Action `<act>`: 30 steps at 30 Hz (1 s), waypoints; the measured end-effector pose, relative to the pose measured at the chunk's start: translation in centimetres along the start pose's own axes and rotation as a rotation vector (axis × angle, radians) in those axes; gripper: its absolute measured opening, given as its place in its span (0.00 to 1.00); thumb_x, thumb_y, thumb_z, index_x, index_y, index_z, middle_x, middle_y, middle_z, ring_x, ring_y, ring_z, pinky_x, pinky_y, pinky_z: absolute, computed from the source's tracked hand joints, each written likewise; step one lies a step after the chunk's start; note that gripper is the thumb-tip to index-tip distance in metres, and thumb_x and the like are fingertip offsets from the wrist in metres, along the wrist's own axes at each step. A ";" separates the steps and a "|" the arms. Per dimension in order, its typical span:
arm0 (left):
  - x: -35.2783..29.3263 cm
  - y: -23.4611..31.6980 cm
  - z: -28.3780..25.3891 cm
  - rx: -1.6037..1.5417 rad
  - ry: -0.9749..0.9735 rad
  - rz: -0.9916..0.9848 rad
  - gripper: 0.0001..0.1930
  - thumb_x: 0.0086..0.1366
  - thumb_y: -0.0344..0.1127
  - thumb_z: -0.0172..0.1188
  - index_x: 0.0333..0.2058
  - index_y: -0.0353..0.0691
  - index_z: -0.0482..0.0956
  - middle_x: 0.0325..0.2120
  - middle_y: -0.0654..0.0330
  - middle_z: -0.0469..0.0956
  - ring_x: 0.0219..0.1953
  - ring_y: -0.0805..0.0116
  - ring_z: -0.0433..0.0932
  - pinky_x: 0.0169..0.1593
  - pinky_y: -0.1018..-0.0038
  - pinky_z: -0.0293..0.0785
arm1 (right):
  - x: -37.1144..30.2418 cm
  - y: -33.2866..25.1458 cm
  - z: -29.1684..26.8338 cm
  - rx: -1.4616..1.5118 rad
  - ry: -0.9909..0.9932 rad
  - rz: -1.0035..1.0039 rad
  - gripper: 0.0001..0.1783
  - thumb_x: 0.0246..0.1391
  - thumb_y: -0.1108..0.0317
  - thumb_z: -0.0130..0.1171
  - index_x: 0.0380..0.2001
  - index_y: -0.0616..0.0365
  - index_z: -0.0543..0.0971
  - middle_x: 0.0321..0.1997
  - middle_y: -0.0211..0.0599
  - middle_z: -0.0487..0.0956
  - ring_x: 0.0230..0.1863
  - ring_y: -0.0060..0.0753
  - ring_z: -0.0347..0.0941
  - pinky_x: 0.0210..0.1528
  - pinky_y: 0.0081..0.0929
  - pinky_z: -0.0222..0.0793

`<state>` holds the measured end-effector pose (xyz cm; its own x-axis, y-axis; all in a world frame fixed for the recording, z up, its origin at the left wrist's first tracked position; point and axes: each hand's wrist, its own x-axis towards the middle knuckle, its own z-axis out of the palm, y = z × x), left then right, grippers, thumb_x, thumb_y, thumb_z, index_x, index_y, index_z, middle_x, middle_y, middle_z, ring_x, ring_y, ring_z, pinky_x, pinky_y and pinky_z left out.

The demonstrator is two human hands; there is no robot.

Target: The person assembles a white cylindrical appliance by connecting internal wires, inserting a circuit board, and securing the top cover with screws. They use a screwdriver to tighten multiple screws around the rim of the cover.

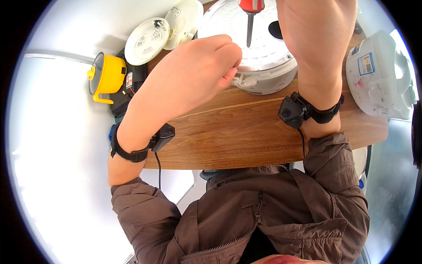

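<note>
A round white appliance body sits at the far edge of the wooden table, with a pale, metal-rimmed round panel facing up. A dark oval opening shows in that panel. My left hand is closed at the panel's near left rim, thumb and index finger pinched together; whatever is between them is hidden. Over the panel a red-handled screwdriver points its blade down. My right hand is raised beside it and cut off by the upper edge, its fingers out of sight; it appears to hold the screwdriver's handle.
On the right stands a white appliance shell with a flower print and a label. Two white plastic discs lean at the far left, near a yellow pot and a black box. The brown wooden tabletop curves along its near edge.
</note>
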<state>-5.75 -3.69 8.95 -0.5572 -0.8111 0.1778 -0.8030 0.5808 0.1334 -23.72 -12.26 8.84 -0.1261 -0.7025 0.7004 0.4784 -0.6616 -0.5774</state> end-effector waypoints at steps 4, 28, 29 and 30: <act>0.2 -0.5 0.0 -0.134 -0.028 -0.077 0.05 0.59 0.23 0.64 0.33 0.36 0.78 0.26 0.59 0.76 0.26 0.65 0.77 0.32 0.72 0.76 | -0.1 0.0 -0.1 0.004 -0.003 0.000 0.34 0.66 0.64 0.59 0.68 0.67 0.59 0.50 0.47 0.79 0.51 0.38 0.79 0.58 0.35 0.76; 0.4 -0.4 -0.3 -0.194 -0.033 -0.417 0.06 0.64 0.30 0.64 0.33 0.33 0.80 0.23 0.62 0.80 0.26 0.75 0.77 0.34 0.77 0.74 | -0.2 1.5 -1.5 0.019 0.001 -0.003 0.28 0.68 0.66 0.57 0.64 0.68 0.64 0.51 0.47 0.79 0.53 0.38 0.78 0.60 0.36 0.73; 0.5 -0.4 -0.3 -0.201 -0.038 -0.425 0.06 0.64 0.30 0.64 0.33 0.33 0.80 0.23 0.62 0.80 0.26 0.75 0.77 0.34 0.78 0.74 | -0.3 1.5 -1.6 0.020 0.002 -0.003 0.27 0.68 0.67 0.57 0.64 0.68 0.64 0.51 0.47 0.79 0.53 0.38 0.77 0.60 0.37 0.73; 0.5 -0.5 -0.3 -0.208 -0.043 -0.432 0.06 0.64 0.30 0.64 0.33 0.33 0.80 0.23 0.62 0.80 0.26 0.76 0.77 0.34 0.78 0.74 | -0.3 1.6 -1.7 0.020 0.002 -0.003 0.27 0.68 0.67 0.57 0.64 0.68 0.64 0.51 0.47 0.79 0.53 0.38 0.77 0.60 0.37 0.73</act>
<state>-5.56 -4.32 9.25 -0.1935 -0.9808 0.0234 -0.9061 0.1878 0.3792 -24.37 -13.58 7.01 -0.1294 -0.7012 0.7011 0.4955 -0.6582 -0.5668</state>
